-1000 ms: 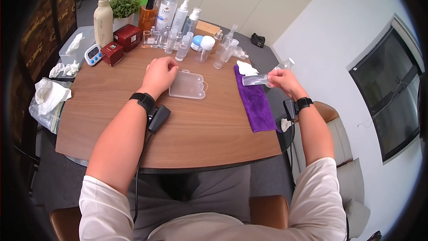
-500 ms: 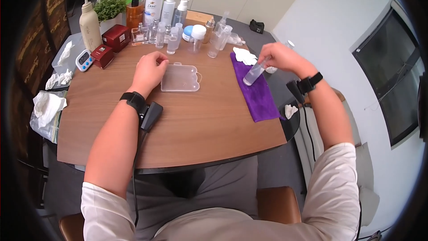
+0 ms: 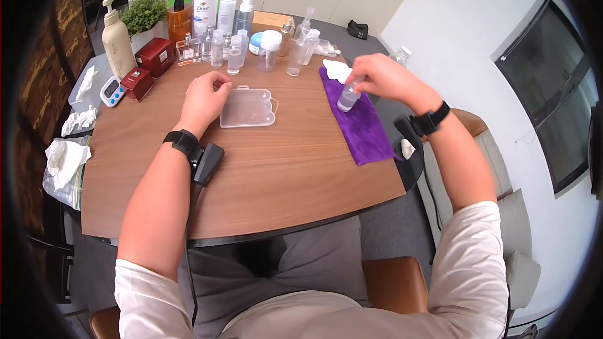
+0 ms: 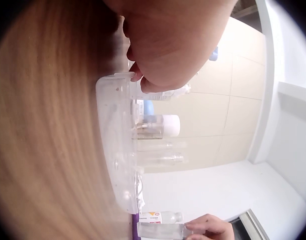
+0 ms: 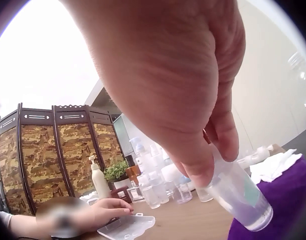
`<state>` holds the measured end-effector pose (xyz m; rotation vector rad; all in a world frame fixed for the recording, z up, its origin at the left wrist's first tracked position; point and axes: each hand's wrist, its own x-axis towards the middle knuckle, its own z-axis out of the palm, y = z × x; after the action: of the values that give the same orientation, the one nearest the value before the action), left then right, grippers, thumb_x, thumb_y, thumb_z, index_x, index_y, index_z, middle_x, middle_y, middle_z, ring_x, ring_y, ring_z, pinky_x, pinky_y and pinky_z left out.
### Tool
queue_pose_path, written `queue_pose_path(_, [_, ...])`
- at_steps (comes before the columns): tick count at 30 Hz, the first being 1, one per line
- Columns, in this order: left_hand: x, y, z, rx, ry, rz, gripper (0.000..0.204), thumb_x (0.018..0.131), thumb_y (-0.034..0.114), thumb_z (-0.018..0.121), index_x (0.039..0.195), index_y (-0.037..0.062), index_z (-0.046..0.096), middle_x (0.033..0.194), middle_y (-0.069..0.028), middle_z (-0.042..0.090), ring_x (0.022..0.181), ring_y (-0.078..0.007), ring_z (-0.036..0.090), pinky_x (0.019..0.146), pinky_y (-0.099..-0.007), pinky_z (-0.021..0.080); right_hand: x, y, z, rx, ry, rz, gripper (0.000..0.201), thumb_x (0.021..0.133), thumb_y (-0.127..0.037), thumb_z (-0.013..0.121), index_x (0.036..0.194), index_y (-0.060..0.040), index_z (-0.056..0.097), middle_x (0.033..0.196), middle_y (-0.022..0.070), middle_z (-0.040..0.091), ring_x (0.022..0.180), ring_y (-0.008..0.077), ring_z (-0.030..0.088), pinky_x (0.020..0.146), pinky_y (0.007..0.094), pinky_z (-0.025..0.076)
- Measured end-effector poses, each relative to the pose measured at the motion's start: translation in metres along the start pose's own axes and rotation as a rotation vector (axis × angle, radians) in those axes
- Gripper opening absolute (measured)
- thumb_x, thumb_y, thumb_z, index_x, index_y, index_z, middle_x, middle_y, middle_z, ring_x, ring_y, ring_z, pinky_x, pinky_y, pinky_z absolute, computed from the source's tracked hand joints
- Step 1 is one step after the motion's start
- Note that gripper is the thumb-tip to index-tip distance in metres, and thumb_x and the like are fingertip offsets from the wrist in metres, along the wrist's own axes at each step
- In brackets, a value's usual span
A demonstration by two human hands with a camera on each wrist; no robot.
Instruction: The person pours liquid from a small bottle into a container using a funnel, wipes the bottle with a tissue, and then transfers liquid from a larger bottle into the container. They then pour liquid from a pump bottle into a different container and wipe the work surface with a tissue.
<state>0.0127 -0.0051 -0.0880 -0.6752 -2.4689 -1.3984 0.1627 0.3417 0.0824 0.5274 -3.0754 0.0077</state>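
My right hand [image 3: 384,78] pinches a clear bottle [image 3: 347,98] by its top, just over the purple cloth [image 3: 364,132]; the right wrist view has the bottle [image 5: 243,200] tilted, its base near the cloth [image 5: 288,200]. On the wooden table lies a shallow clear plastic case [image 3: 247,108]. My left hand [image 3: 205,102] rests at the left edge of this case, fingers bent; in the left wrist view its fingertips touch the rim of the case [image 4: 115,135]. Whether those fingers grip the rim I cannot tell.
Small clear bottles [image 3: 234,56], pump bottles [image 3: 204,9] and red boxes [image 3: 156,55] crowd the back of the table [image 3: 264,176]. A white timer [image 3: 113,91] stands at the left. Crumpled tissue [image 3: 337,71] lies on the cloth's far end. Another clear bottle [image 3: 400,56] stands beyond my right hand.
The bottle in my right hand has gone from lying level to nearly upright and moved left over the cloth. My left hand has stayed beside the case, while the head view has shifted.
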Motion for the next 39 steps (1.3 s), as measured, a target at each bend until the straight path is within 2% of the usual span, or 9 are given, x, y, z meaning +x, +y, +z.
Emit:
queue_pose_path(4, [-0.001,-0.001,-0.002,0.005,-0.006,-0.009,0.023,0.097,0.017,0.07,0.107,-0.0025,0.074,0.091,-0.0129,0.075,0.085,-0.0218,0.07,0.08,-0.0363,0.056,0.029,0.023,0.0,0.093,-0.015,0.151,0.024,0.084,-0.012,0.083,0.106,-0.0061,0.08,0.099,0.0139,0.079,0.095,0.0313,0.074,0.084,0.0421,0.058])
queue_pose_path(10, [-0.003,0.0,-0.004,0.026,0.037,0.003,0.021,0.097,0.017,0.07,0.106,-0.0022,0.074,0.09,-0.0129,0.075,0.083,-0.0217,0.07,0.079,-0.0363,0.056,0.012,0.071,-0.001,0.356,-0.045,0.294,0.021,0.088,-0.012,0.081,0.105,0.0007,0.078,0.085,0.0076,0.077,0.073,0.013,0.07,0.069,0.0317,0.056])
queue_pose_path(12, [-0.003,0.003,-0.005,-0.011,0.048,-0.003,0.022,0.094,0.017,0.07,0.104,-0.0003,0.077,0.098,-0.0185,0.078,0.093,-0.0331,0.075,0.087,-0.043,0.058,-0.006,0.061,0.0,0.43,0.0,0.341,0.02,0.089,-0.01,0.08,0.105,0.0006,0.078,0.083,0.0065,0.077,0.072,0.0114,0.069,0.066,0.0295,0.055])
queue_pose_path(15, [-0.003,-0.001,-0.002,-0.015,0.058,-0.004,0.022,0.094,0.018,0.07,0.104,0.0005,0.077,0.1,-0.0184,0.078,0.096,-0.0343,0.075,0.09,-0.0438,0.058,-0.028,0.054,0.014,0.429,0.103,0.308,0.015,0.089,-0.008,0.08,0.102,-0.001,0.078,0.079,0.0047,0.075,0.068,0.0093,0.066,0.061,0.0285,0.052])
queue_pose_path(19, [0.001,-0.004,-0.002,0.006,0.06,0.026,0.021,0.094,0.018,0.069,0.105,0.0016,0.077,0.101,-0.0176,0.078,0.096,-0.0344,0.075,0.09,-0.0444,0.058,-0.049,0.03,0.023,0.229,0.169,0.22,0.019,0.086,-0.008,0.083,0.104,-0.005,0.078,0.083,0.0055,0.07,0.077,0.0161,0.068,0.068,0.032,0.054])
queue_pose_path(24, [0.0,-0.003,0.0,0.02,0.065,0.032,0.02,0.094,0.017,0.069,0.104,0.0023,0.077,0.1,-0.0168,0.079,0.097,-0.0331,0.074,0.091,-0.0446,0.057,-0.039,-0.037,0.009,-0.007,0.105,-0.006,0.016,0.085,-0.005,0.078,0.101,-0.0044,0.077,0.098,0.0113,0.069,0.096,0.0345,0.069,0.082,0.0425,0.057])
queue_pose_path(30, [0.0,-0.006,-0.001,-0.02,0.061,0.003,0.02,0.094,0.017,0.069,0.104,0.0017,0.076,0.101,-0.0171,0.078,0.099,-0.033,0.072,0.092,-0.0447,0.056,0.027,-0.022,0.008,-0.157,0.004,-0.086,0.017,0.084,-0.01,0.078,0.1,-0.0061,0.077,0.098,0.0135,0.072,0.098,0.0363,0.071,0.084,0.0454,0.057])
queue_pose_path(36, [-0.001,-0.008,-0.001,0.013,0.065,0.0,0.02,0.094,0.017,0.069,0.105,0.0017,0.076,0.102,-0.017,0.077,0.1,-0.0332,0.071,0.092,-0.0452,0.056,0.072,0.029,0.0,0.039,-0.2,0.161,0.015,0.087,-0.01,0.077,0.1,-0.0035,0.076,0.09,0.0079,0.076,0.082,0.0226,0.072,0.076,0.0353,0.056])
queue_pose_path(39, [-0.001,-0.011,0.001,0.029,0.128,0.078,0.021,0.095,0.014,0.07,0.104,-0.0037,0.074,0.091,-0.0159,0.076,0.083,-0.0256,0.071,0.079,-0.0383,0.057,0.058,0.058,-0.003,0.292,-0.183,0.29,0.016,0.089,-0.014,0.072,0.098,-0.0013,0.075,0.081,0.0046,0.072,0.067,0.0124,0.066,0.066,0.0316,0.053])
